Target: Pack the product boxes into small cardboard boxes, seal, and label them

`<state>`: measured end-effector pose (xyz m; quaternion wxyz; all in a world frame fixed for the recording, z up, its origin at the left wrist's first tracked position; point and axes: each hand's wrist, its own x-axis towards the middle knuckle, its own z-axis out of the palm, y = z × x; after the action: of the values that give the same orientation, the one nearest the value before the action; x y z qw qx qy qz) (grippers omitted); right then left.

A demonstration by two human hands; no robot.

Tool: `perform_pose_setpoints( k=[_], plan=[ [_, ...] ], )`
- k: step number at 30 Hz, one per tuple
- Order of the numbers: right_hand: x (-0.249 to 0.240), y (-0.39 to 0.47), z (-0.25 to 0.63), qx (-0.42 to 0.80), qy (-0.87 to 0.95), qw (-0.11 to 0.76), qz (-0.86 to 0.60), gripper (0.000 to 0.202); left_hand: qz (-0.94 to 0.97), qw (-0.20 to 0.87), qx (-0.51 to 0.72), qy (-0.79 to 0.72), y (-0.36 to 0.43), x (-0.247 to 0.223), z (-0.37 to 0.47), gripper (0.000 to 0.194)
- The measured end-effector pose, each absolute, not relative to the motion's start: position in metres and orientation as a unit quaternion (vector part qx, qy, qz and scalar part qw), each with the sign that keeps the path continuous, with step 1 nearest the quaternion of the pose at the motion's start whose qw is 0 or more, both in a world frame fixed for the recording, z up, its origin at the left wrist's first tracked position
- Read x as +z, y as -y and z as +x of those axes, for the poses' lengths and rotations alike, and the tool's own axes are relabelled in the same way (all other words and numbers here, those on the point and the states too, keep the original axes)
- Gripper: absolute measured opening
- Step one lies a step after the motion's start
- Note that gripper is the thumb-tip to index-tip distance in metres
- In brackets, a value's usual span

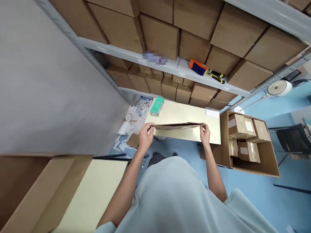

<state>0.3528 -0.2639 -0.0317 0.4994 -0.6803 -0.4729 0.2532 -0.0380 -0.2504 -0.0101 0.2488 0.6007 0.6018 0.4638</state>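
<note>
A flattened cardboard box (177,127) is held up edge-on over the pale yellow table (187,111). My left hand (146,135) pinches its left end, thumb below and fingers on top. At the other end, my right hand (205,133) grips the cardboard between thumb and fingers. A dark gap shows along the top edge, between the layers. Behind the cardboard, a green box (157,106) lies at the table's left side, and a small white rectangular item (212,113) lies near the back right corner.
A large open carton (224,142) holding several taped boxes stands right of the table. Metal shelving (170,67) rises behind, stacked with cartons, with a tape dispenser (198,67) and pliers (216,76). Paper scraps (138,113) lie left. Another open carton (48,197) sits at lower left.
</note>
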Motion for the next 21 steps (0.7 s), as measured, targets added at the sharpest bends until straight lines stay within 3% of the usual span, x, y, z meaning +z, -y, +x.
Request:
perform_pose_setpoints(
  k=[10,17,21],
  plan=[
    [-0.036,0.243,0.320,0.234,0.394,0.478,-0.749,0.064,0.566,0.452,0.466,-0.508,0.099,-0.050,0.028,0.047],
    [-0.010,0.227,0.304,0.221,0.315,0.451,-0.806,0.070,0.598,0.515,0.416,-0.452,0.089,-0.054,0.050,0.090],
    [0.010,0.214,0.310,0.199,0.309,0.418,-0.831,0.050,0.623,0.455,0.370,-0.517,0.109,-0.042,0.032,0.071]
  ],
)
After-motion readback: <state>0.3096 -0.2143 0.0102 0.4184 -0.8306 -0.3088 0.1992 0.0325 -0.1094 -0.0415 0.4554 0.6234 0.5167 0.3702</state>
